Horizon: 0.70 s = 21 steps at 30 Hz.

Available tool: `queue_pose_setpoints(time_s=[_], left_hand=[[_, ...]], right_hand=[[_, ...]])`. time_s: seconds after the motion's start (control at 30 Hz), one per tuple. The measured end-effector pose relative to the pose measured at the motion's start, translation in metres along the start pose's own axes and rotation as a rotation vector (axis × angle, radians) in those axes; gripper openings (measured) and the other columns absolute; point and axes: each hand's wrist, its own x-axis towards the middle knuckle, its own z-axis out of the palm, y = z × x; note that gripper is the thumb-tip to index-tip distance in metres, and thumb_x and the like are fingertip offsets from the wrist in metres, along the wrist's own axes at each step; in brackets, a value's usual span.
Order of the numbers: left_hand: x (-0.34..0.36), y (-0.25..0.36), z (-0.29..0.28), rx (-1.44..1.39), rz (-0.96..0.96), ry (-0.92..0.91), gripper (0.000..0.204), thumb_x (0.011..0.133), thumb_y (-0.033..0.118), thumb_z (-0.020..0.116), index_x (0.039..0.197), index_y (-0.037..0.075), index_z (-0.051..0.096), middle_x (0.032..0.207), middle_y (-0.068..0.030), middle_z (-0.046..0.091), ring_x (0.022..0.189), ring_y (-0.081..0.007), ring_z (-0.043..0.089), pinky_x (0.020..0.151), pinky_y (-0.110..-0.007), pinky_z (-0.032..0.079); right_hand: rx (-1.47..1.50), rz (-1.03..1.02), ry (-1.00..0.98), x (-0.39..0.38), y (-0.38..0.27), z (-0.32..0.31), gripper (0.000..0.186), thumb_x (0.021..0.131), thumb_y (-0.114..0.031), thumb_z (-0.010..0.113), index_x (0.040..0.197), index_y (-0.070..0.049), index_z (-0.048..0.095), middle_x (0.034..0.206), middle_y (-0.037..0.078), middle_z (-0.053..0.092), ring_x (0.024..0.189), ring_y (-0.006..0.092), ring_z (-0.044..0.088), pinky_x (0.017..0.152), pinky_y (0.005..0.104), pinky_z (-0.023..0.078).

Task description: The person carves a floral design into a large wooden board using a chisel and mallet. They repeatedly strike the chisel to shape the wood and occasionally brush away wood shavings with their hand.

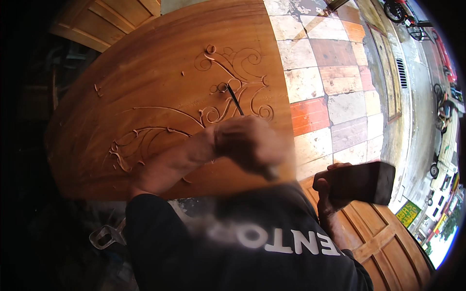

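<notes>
Two grips: we note left hand [250, 144] fingers wrapping chisel [235, 100] over carved panel [165, 82], right hand [330, 200] fingers clasping dark block [361, 182].

Left hand [250, 144] holds a chisel [235, 100] over carved wood [150, 63], right hand [327, 199] a dark block [361, 183].

One view on my feed: head-worn left fisheye, upright, unmirrored. Looks steeply down from above the wearer's dark shirt [204, 257], which fills the bottom edge. Left hand [252, 145] and right hand [329, 202] sit close below the lens; carved wood panel [145, 72] spreads just beyond, left to centre. Tiled floor [347, 106] runs up right of it; street [422, 131] far off at the right rim, tipped sideways. Straight edges bow, dark vignette both sides.
</notes>
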Motion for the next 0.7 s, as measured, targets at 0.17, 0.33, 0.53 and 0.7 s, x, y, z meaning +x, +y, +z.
queue_pose_setpoints(time_s=[0.17,0.33,0.53,0.7], left_hand=[[-0.008,-0.005,0.009,0.005,-0.008,0.044,0.030,0.081,0.031,0.071,0.068,0.015,0.049,0.059,0.0025,0.041,0.049,-0.0144,0.050,0.045,-0.032,0.040],[-0.006,-0.010,0.024,0.052,0.017,0.088,0.025,0.081,0.029,0.071,0.071,0.015,0.053,0.060,0.0027,0.042,0.049,-0.0147,0.050,0.045,-0.032,0.041],[0.002,-0.007,0.024,0.161,-0.050,0.032,0.023,0.084,0.031,0.068,0.074,0.015,0.055,0.061,0.0029,0.042,0.050,-0.0141,0.050,0.045,-0.031,0.040],[-0.005,-0.009,0.035,0.269,-0.055,-0.059,0.022,0.083,0.032,0.066,0.075,0.015,0.055,0.062,0.0028,0.041,0.052,-0.0131,0.050,0.046,-0.030,0.039]], right_hand=[[-0.326,-0.212,-0.063,0.032,-0.004,0.029,0.060,0.081,-0.054,0.080,0.106,-0.003,0.061,0.103,0.011,0.059,0.093,0.0275,0.057,0.081,0.0416,0.048],[-0.047,-0.450,-0.037,0.045,0.044,0.038,0.077,0.081,-0.058,0.080,0.121,0.005,0.059,0.118,0.021,0.060,0.105,0.0355,0.058,0.091,0.0490,0.048],[0.038,-0.493,0.044,0.050,0.062,0.057,0.088,0.078,-0.075,0.072,0.117,0.002,0.058,0.111,0.018,0.062,0.100,0.0336,0.059,0.092,0.0518,0.047],[-0.050,-0.560,0.125,0.050,0.070,0.047,0.089,0.077,-0.078,0.071,0.114,0.003,0.059,0.109,0.017,0.062,0.094,0.0333,0.059,0.088,0.0517,0.048]])
